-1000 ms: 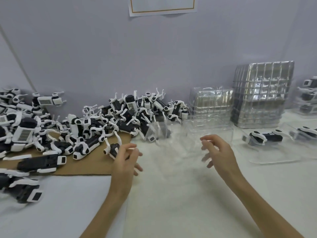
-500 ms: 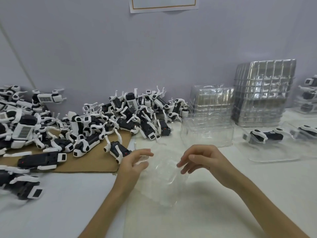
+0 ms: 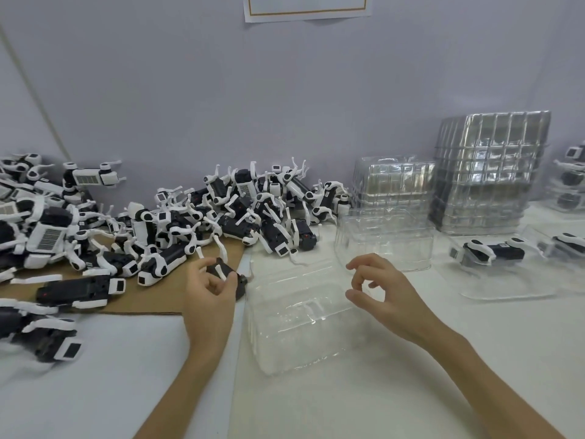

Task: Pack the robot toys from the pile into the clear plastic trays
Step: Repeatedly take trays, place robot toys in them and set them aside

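- A white table (image 3: pixel 411 391) is set against a pale wall (image 3: pixel 316 90); a brown cardboard sheet (image 3: pixel 152 299) is laid on the table's left part.
- A large pile (image 3: pixel 221 217) of black-and-white robot toys is heaped on the cardboard and against the wall, just beyond the left hand's grip.
- Stacks of empty trays (image 3: pixel 487 172) are stood by the wall, well beyond the right hand; a filled tray (image 3: pixel 493 258) is seen near them on the right.
- One clear tray (image 3: pixel 300 315) is laid open-side up between the two hands, just beside the left grip and under the right fingers.
- The right hand (image 3: pixel 383 293) is held over the tray's right rim with fingers loosely curled and thumb and forefinger apart; nothing is seen between them, though contact with the clear rim cannot be told.
- The left hand (image 3: pixel 209 293) is curled round one robot toy (image 3: pixel 226 270) at the cardboard's near edge, the toy's white legs being seen above the fingers.
- The step in hand is judged to be the picking of a toy for this tray.
- The next move is judged to call for the toy to be lifted free, carried a short way right, turned to match the moulded recess, and pressed in while the tray is steadied.
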